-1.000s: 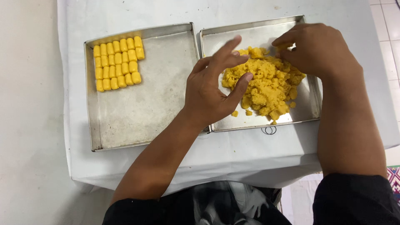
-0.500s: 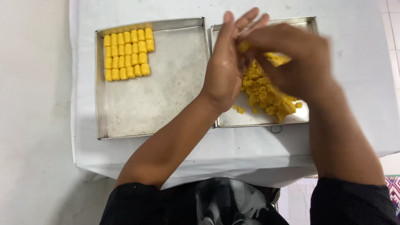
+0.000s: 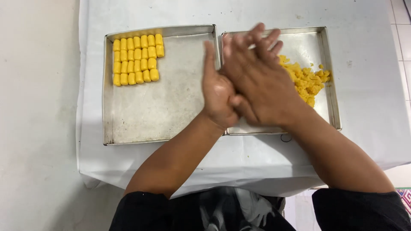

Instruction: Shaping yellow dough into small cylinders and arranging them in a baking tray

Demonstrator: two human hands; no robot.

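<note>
1. Left hand (image 3: pixel 218 92) and right hand (image 3: pixel 261 83) press palm to palm above the two trays' shared edge, fingers extended; anything rolled between them is hidden.
2. Loose yellow crumbly dough (image 3: pixel 306 79) lies in the right square metal tray (image 3: pixel 329 77).
3. Shaped yellow dough logs (image 3: pixel 136 60) fill the far-left corner of the left metal tray (image 3: pixel 162 111).
4. White-covered worktop (image 3: pixel 368 128) carries both.
5. Half a second ago the hands worked over the dough; now they are closed together.

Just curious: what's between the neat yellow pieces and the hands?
In the head view, only bare metal floor of the left tray lies between the yellow pieces and the hands, pressed palm to palm.
</note>
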